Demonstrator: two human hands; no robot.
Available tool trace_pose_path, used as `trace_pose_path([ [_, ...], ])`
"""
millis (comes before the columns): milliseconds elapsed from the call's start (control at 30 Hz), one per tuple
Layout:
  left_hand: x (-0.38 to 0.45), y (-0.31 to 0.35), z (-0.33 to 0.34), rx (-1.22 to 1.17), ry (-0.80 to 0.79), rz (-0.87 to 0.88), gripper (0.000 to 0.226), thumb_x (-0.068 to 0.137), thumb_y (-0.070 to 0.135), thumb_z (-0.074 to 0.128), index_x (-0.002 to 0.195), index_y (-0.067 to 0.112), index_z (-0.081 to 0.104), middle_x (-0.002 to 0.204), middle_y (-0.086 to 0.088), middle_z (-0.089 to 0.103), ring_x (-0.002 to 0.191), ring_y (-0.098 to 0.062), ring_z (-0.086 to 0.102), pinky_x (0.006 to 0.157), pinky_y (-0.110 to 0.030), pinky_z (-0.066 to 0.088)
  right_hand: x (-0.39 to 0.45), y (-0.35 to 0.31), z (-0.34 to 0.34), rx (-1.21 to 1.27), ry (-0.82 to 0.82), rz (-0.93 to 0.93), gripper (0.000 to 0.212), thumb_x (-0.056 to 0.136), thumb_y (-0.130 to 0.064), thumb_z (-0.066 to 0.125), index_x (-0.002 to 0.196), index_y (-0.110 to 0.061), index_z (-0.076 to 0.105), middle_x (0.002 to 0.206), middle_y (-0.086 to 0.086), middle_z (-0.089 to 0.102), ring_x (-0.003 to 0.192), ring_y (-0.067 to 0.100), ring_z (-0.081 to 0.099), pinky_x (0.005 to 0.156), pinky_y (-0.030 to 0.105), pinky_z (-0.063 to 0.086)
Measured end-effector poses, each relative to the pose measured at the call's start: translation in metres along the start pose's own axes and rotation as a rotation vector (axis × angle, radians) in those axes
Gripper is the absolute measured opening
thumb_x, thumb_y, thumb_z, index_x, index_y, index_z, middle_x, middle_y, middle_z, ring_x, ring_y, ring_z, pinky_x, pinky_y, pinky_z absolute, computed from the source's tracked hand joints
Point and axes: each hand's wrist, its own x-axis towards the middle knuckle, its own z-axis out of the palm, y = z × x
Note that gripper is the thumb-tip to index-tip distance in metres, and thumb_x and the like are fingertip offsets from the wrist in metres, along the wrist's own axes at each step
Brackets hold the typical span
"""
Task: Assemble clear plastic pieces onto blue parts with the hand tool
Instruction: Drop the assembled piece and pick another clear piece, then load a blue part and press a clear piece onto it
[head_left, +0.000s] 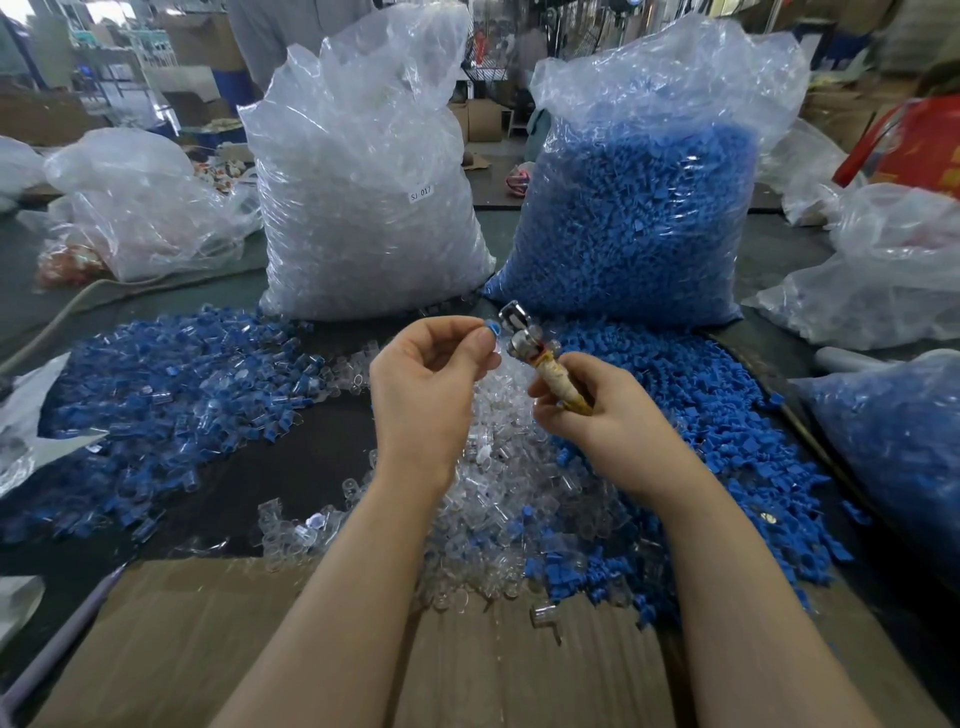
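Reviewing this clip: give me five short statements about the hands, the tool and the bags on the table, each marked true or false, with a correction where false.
1. The left hand pinches a small blue part at its fingertips. True.
2. The right hand is empty. False: it holds the hand tool by its wrapped handle.
3. The tool's metal head points down into the loose pieces. False: it points up and away, close to the blue part.
4. The bag of clear pieces stands left of the bag of blue parts. True.
5. Both big bags lie flat on the table. False: both stand upright, open at the top.
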Motion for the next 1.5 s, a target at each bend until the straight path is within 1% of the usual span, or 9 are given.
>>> trace_pose_path([
  [233, -0.001, 0.002, -0.001, 0.005, -0.028, 0.065, 0.012, 0.087, 0.002, 0.071, 0.086, 0.013, 0.071, 0.073, 0.006, 0.074, 0.068, -0.005, 0.069, 0.068, -0.016, 0.053, 0.000, -0.002, 0.001, -0.030, -0.029, 0.000, 0.011, 0.089, -0.011, 0.065, 0.092, -0.022, 0.061, 0.078, -0.015, 0.064, 0.076, 0.014, 0.061, 0.075, 0.040, 0.052],
  [433, -0.002, 0.005, -0.002, -0.020, -0.049, 0.084, 0.011, 0.086, 0.000, 0.071, 0.086, 0.011, 0.071, 0.073, 0.006, 0.073, 0.067, -0.004, 0.067, 0.067, -0.016, 0.053, 0.001, -0.001, 0.001, -0.143, -0.038, -0.024, 0.021, 0.086, -0.005, 0.058, 0.085, -0.026, 0.056, 0.063, -0.021, 0.055, 0.051, 0.003, 0.043, 0.054, 0.029, 0.038],
  [767, -0.001, 0.006, -0.002, -0.029, -0.042, 0.028, 0.013, 0.087, 0.000, 0.070, 0.084, 0.012, 0.072, 0.073, 0.004, 0.073, 0.069, -0.007, 0.068, 0.068, -0.018, 0.054, 0.000, 0.001, 0.005, -0.202, -0.001, -0.032, 0.016, 0.081, -0.005, 0.055, 0.081, -0.021, 0.053, 0.058, -0.013, 0.052, 0.048, 0.008, 0.039, 0.053, 0.032, 0.035],
  [900, 0.003, 0.004, -0.006, -0.125, -0.030, -0.148, 0.007, 0.088, 0.004, 0.069, 0.087, 0.010, 0.072, 0.076, 0.000, 0.075, 0.069, -0.009, 0.070, 0.066, -0.019, 0.056, 0.002, 0.002, 0.004, -0.257, 0.027, -0.027, 0.012, 0.083, -0.012, 0.057, 0.082, -0.024, 0.054, 0.063, -0.008, 0.056, 0.053, 0.010, 0.046, 0.054, 0.033, 0.038],
  [967, 0.008, 0.002, -0.015, -0.253, 0.071, -0.321, 0.005, 0.088, 0.007, 0.069, 0.091, 0.009, 0.072, 0.080, -0.004, 0.076, 0.072, -0.011, 0.072, 0.064, -0.019, 0.057, 0.004, 0.005, 0.004, -0.360, 0.091, 0.010, 0.008, 0.086, -0.018, 0.057, 0.081, -0.023, 0.052, 0.067, -0.004, 0.057, 0.061, 0.018, 0.051, 0.052, 0.032, 0.036],
  [1067, 0.019, 0.000, -0.038, -0.520, 0.356, -0.534, 0.009, 0.088, 0.006, 0.067, 0.097, 0.005, 0.068, 0.087, -0.008, 0.076, 0.071, -0.012, 0.074, 0.063, -0.020, 0.058, 0.007, 0.011, -0.002, -0.529, 0.196, 0.161, 0.013, 0.090, -0.027, 0.053, 0.079, -0.023, 0.048, 0.074, 0.000, 0.058, 0.065, 0.021, 0.053, 0.052, 0.032, 0.034],
  [1167, 0.030, 0.000, -0.064, -0.703, 0.591, -0.578, 0.013, 0.092, 0.007, 0.062, 0.105, 0.005, 0.064, 0.087, -0.007, 0.073, 0.063, -0.009, 0.073, 0.066, -0.021, 0.060, 0.006, 0.017, -0.008, -0.691, 0.253, 0.325, 0.016, 0.091, -0.029, 0.052, 0.080, -0.020, 0.046, 0.075, 0.003, 0.055, 0.063, 0.022, 0.050, 0.049, 0.030, 0.029],
  [1367, 0.037, 0.000, -0.108, -1.021, 0.861, -0.544, 0.017, 0.098, 0.008, 0.055, 0.112, 0.002, 0.063, 0.093, -0.006, 0.072, 0.065, -0.009, 0.071, 0.049, -0.020, 0.055, 0.002, 0.021, -0.010, -0.792, 0.279, 0.497, 0.019, 0.083, -0.023, 0.058, 0.076, -0.020, 0.041, 0.074, 0.003, 0.052, 0.060, 0.020, 0.047, 0.048, 0.027, 0.029],
  [1500, 0.039, -0.003, -0.113, -1.048, 0.860, -0.448, 0.012, 0.102, 0.012, 0.051, 0.105, 0.009, 0.062, 0.098, -0.003, 0.071, 0.075, -0.009, 0.072, 0.082, -0.025, 0.059, 0.002, 0.022, -0.009, -0.820, 0.267, 0.554, 0.021, 0.083, -0.022, 0.061, 0.075, -0.019, 0.043, 0.072, 0.003, 0.052, 0.058, 0.020, 0.048, 0.047, 0.026, 0.028],
])
